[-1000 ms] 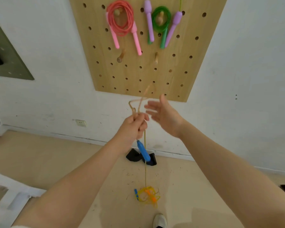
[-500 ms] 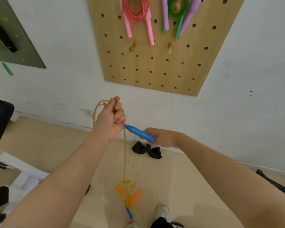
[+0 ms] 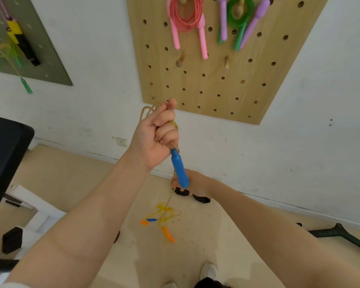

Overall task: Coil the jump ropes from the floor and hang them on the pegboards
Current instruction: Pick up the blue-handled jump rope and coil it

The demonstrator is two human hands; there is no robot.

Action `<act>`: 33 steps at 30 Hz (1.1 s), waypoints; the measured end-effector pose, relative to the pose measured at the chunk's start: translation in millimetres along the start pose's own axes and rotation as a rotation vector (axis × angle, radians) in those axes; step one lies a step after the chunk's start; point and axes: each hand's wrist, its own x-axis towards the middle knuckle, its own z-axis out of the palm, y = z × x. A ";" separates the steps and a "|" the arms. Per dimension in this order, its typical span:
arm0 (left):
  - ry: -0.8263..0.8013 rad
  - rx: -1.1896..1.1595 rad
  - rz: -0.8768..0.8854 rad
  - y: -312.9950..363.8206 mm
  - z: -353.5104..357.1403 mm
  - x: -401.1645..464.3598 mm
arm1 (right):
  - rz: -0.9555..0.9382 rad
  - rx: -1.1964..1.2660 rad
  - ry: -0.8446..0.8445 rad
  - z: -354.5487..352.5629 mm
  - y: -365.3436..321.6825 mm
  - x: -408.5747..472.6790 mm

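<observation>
Below the wooden pegboard [image 3: 208, 84], your left hand [image 3: 154, 138] clenches loops of tan rope [image 3: 147, 111], its blue handle [image 3: 180, 170] dangling beneath the fist. Your right hand [image 3: 192, 183], lower and partly hidden behind that handle, appears to hold the hanging strand; its grip is unclear. More rope lies tangled on the floor [image 3: 160, 217]. Pink [image 3: 187, 17] and green [image 3: 239, 14] ropes hang coiled on pegs.

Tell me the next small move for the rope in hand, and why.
Probably lift the right hand to lay another loop into the left hand. The rope runs down to a pile on the floor, so it is not fully coiled.
</observation>
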 end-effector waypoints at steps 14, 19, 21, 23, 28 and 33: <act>0.509 1.373 -0.242 -53.8 -78.0 -7.3 | -0.179 1.097 0.319 -95.5 -85.8 -33.1; 0.358 1.368 -0.515 -85.6 -99.0 -9.2 | -0.333 1.672 0.329 -125.0 -104.4 -55.1; 0.283 1.426 -0.458 -94.0 -108.2 -10.0 | -0.381 1.823 0.329 -132.6 -111.0 -63.8; 0.266 1.522 -0.380 -97.6 -109.8 -7.4 | -0.443 1.908 0.336 -138.7 -116.4 -68.7; 0.299 1.494 -0.348 -96.6 -105.7 1.8 | -0.466 2.000 0.373 -143.5 -116.2 -65.9; 0.364 1.594 -0.266 -96.2 -110.8 13.7 | -0.535 1.985 0.276 -134.1 -121.8 -59.2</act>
